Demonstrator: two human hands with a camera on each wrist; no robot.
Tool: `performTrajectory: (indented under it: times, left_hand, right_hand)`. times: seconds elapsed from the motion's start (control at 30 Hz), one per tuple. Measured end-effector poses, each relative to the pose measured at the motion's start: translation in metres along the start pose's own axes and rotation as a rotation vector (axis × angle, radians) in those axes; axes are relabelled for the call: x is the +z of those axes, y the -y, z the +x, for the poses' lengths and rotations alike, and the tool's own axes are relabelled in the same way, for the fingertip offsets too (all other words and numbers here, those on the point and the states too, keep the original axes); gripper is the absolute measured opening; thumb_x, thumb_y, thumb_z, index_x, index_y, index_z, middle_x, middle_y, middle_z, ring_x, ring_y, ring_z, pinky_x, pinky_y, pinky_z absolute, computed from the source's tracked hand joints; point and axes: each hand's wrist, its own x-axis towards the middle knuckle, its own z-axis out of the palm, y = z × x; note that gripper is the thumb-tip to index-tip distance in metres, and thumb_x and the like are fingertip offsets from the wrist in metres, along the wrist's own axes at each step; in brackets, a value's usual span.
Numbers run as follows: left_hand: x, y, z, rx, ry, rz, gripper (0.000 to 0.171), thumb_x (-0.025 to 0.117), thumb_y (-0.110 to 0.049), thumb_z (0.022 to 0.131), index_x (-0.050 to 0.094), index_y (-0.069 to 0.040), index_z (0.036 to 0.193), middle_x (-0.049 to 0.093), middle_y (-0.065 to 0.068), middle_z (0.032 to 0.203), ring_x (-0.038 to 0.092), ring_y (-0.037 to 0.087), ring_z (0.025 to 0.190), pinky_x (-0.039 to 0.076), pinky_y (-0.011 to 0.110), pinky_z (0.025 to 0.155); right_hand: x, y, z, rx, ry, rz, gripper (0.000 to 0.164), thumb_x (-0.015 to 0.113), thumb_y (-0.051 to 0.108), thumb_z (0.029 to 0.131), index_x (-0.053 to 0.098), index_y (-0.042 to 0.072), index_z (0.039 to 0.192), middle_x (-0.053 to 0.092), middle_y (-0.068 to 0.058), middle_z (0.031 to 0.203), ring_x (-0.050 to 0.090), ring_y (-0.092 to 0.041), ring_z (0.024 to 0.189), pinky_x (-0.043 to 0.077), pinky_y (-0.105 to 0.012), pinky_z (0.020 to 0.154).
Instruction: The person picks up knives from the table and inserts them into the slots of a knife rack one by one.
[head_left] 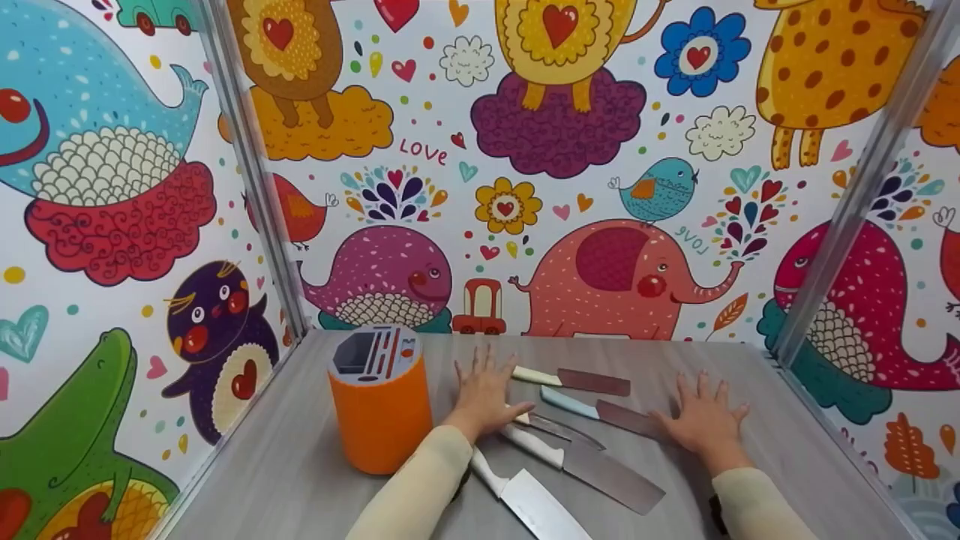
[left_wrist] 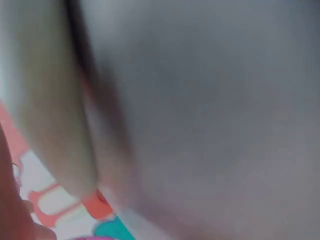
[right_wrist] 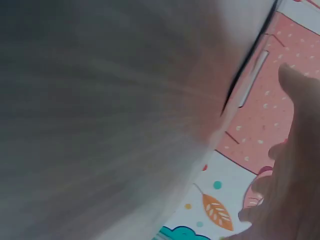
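Note:
My left hand lies spread with straight fingers, its thumb over the handle end of a narrow-bladed knife; whether they touch I cannot tell. To its left stands an orange knife block with a slotted grey top. My right hand is also spread, its thumb beside the blade tip of a light-blue-handled knife. Between the hands lie a cream-handled knife, a broad white-handled knife and a white-handled cleaver. Both wrist views show mostly blurred table and hand edges.
The grey wood-grain table bears all of these. Panels with printed cartoon animals stand at the back and both sides, joined by metal corner posts. The cleaver's blade runs past the lower frame edge.

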Motion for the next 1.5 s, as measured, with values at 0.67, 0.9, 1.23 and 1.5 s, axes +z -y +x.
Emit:
performTrajectory:
  times: [0.67, 0.9, 1.23, 1.5]
  left_hand:
    - [-0.108, -0.036, -0.107, 0.073, -0.371, -0.398, 0.074, 0.058, -0.059, 0.092, 0.031, -0.029, 0.154, 0.037, 0.010, 0.157, 0.038, 0.034, 0.143, 0.042, 0.061, 0.107]
    - [-0.134, 0.009, -0.110, 0.178, -0.965, -0.311, 0.030, 0.068, -0.021, 0.083, 0.067, -0.005, 0.108, 0.069, 0.005, 0.104, 0.065, 0.019, 0.093, 0.054, 0.029, 0.086]
    - [-0.134, 0.115, -0.127, -0.272, -0.965, -0.414, 0.088, 0.076, -0.044, 0.072, 0.043, -0.002, 0.142, 0.042, 0.022, 0.147, 0.039, 0.039, 0.132, 0.033, 0.062, 0.109]
    - [-0.110, 0.132, -0.134, -0.412, -0.648, -0.864, 0.102, 0.083, -0.026, 0.078, 0.017, -0.028, 0.157, 0.038, 0.008, 0.155, 0.044, 0.027, 0.134, 0.033, 0.056, 0.116]
  right_hand:
    - [-0.040, 0.158, -0.060, -0.083, -0.064, 0.327, 0.073, 0.075, 0.040, 0.082, 0.048, 0.009, 0.143, 0.052, -0.025, 0.139, 0.052, -0.046, 0.124, 0.046, -0.063, 0.098]
    - [-0.040, 0.202, -0.074, -0.250, 0.022, 0.457, 0.049, 0.081, 0.028, 0.078, 0.065, 0.006, 0.118, 0.070, -0.011, 0.092, 0.063, -0.020, 0.083, 0.053, -0.044, 0.073]
    - [0.006, 0.261, -0.106, -0.460, 0.251, 0.497, 0.044, 0.085, 0.029, 0.070, 0.067, 0.007, 0.103, 0.063, -0.003, 0.077, 0.052, -0.010, 0.067, 0.044, -0.030, 0.058]
    - [0.018, 0.275, -0.114, -0.500, 0.206, 0.404, 0.041, 0.090, 0.024, 0.060, 0.065, 0.008, 0.089, 0.059, 0.003, 0.071, 0.051, -0.010, 0.065, 0.045, -0.028, 0.060]
